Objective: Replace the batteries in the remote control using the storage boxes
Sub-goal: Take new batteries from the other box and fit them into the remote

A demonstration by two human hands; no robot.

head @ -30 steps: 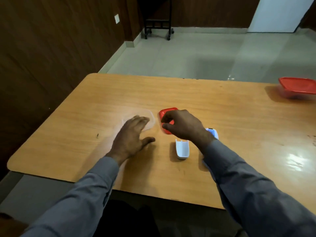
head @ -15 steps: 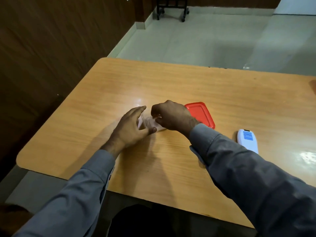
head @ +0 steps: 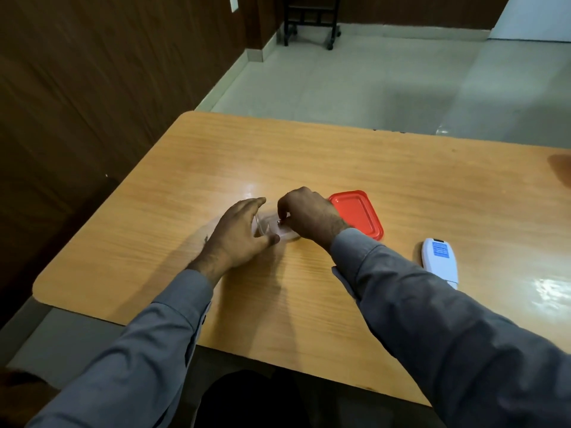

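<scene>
A small clear plastic storage box (head: 268,225) stands on the wooden table (head: 309,159), between my hands. My left hand (head: 239,234) holds it, fingers along its far left side and thumb against its near edge. My right hand (head: 309,216) reaches into the box from the right with curled fingers and pinches a small object with a silver tip, apparently a battery (head: 280,222). The box's red lid (head: 358,213) lies flat just right of my right hand. The white remote control (head: 440,261) lies farther right, partly hidden by my right sleeve.
The table's left and near edges run close to my arms. A dark wood-panelled wall rises on the left. Beyond the table is a pale tiled floor with a black wheeled stand (head: 310,23) at the back.
My right hand has left the red lid, which now lies on the table to the right, and has gone into the clear box. My left hand has closed around the box.
</scene>
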